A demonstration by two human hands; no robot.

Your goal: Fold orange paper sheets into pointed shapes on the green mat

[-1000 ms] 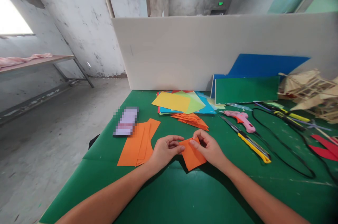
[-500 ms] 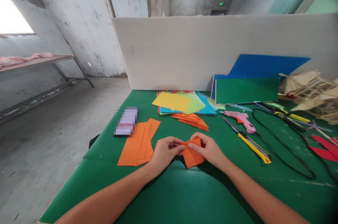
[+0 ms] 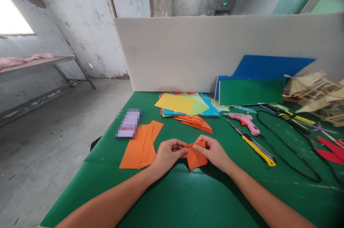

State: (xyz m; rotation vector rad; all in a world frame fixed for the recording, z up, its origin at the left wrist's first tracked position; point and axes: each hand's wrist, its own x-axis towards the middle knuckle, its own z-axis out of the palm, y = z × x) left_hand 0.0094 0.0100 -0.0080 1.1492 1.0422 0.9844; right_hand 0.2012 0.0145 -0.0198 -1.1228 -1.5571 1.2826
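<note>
A small folded orange paper [image 3: 196, 158] lies between my two hands on the green table [image 3: 172, 199]. My left hand [image 3: 168, 153] pinches its left edge with curled fingers. My right hand [image 3: 213, 151] grips its top right edge, thumb on the paper. The paper's upper part is bent over. To the left lie several orange paper strips [image 3: 141, 145]. Behind my hands sits a stack of folded orange pieces [image 3: 195, 121].
A stack of coloured sheets [image 3: 185, 104] lies at the back, before a white board [image 3: 215, 49]. A pink glue gun [image 3: 245, 120], a yellow utility knife [image 3: 255, 145], a black cord [image 3: 290, 145], green and blue boards [image 3: 251, 90] and a wooden model [image 3: 314, 92] fill the right. A blurred phone [image 3: 129, 123] lies left.
The top edge of the orange paper has been folded down further, so the piece looks shorter. Both hands have stayed at nearly the same spot.
</note>
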